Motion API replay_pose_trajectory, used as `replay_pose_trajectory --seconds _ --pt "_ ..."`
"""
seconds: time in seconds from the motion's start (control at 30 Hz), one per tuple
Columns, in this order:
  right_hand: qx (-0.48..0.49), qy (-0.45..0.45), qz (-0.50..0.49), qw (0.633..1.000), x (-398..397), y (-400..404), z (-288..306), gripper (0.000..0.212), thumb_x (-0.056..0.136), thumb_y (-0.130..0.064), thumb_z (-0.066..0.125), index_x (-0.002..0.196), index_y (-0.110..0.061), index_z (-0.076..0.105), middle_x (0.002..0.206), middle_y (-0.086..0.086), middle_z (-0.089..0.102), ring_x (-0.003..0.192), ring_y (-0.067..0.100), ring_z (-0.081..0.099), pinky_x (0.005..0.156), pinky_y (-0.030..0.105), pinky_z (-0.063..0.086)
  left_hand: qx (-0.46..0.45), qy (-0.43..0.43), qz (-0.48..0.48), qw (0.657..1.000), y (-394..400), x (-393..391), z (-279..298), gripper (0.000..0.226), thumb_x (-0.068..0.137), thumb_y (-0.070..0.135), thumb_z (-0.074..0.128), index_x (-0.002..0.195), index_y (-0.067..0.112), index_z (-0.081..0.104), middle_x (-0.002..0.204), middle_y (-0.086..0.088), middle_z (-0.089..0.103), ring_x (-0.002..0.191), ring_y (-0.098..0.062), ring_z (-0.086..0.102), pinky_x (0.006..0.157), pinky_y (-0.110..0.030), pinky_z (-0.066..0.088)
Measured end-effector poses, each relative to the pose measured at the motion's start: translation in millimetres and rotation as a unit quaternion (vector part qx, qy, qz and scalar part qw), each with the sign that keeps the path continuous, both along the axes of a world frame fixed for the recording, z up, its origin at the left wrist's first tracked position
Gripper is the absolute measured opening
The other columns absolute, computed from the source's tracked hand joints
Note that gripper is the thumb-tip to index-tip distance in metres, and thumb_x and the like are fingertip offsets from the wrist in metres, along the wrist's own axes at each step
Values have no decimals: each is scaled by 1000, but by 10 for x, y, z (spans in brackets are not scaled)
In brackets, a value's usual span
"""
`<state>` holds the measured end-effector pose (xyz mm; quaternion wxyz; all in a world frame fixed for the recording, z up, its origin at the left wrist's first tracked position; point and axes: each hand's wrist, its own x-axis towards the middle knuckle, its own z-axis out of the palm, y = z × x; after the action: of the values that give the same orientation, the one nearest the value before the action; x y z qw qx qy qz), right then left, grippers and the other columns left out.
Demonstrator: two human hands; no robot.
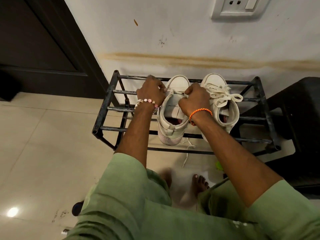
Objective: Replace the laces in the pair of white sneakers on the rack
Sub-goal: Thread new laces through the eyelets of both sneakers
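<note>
White canvas sneakers stand on the black metal rack [110, 94], the laced right sneaker [223, 101] untouched, while left hand [150, 91] and right hand [195, 99], fingers curled, apparently pinch lace at the unlaced left sneaker [170, 125].

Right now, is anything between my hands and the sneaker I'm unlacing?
Nothing visible is. Both the left hand and the right hand already grip the lace at the front of the left sneaker on the rack. The still-laced right sneaker stands just beside the right hand.

Both arms extended forward, left hand [151, 91] fingers curled, pinching, right hand [194, 98] fisted
</note>
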<state>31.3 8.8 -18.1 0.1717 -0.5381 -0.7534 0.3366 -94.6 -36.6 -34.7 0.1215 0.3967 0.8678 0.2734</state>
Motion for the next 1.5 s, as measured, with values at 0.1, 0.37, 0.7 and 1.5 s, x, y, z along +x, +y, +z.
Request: replay_pose_trajectory --seconds 0.1,0.37,0.7,1.5 --pt "0 -5 0 1000 9 12 10 33 75 -5 60 108 -6 56 115 14 55 110 29 49 87 33 43 -45 26 46 998 -49 -55 26 12 87 14 61 97 14 68 134 -5 36 110 -25 53 102 -48 31" --pt "-9 -3 18 1000 2 45 -26 28 76 -12 61 104 -9 56 112 13 57 105 28 52 80 29 41 -124 -7 282 951 -295 -381 29 36 91 18 52 126 7 53 140 -13 40 128 -32 41 109 -52 20" --pt "-83 -13 63 994 22 390 -16 25 86 -8 50 109 -13 58 116 13 61 103 31 58 88 36 49 36 -96 -50 993 108 53 -6 24 89 30 63 101 12 72 109 -6 69 106 -18 60 86 -24 42" --pt "161 57 25 985 48 464 50 11 80 -15 56 86 -15 65 90 6 66 92 27 58 76 36 50 -64 -56 166 982 75 8 37 50 90 19 59 130 -3 38 136 -17 47 126 -30 47 99 -32 39"
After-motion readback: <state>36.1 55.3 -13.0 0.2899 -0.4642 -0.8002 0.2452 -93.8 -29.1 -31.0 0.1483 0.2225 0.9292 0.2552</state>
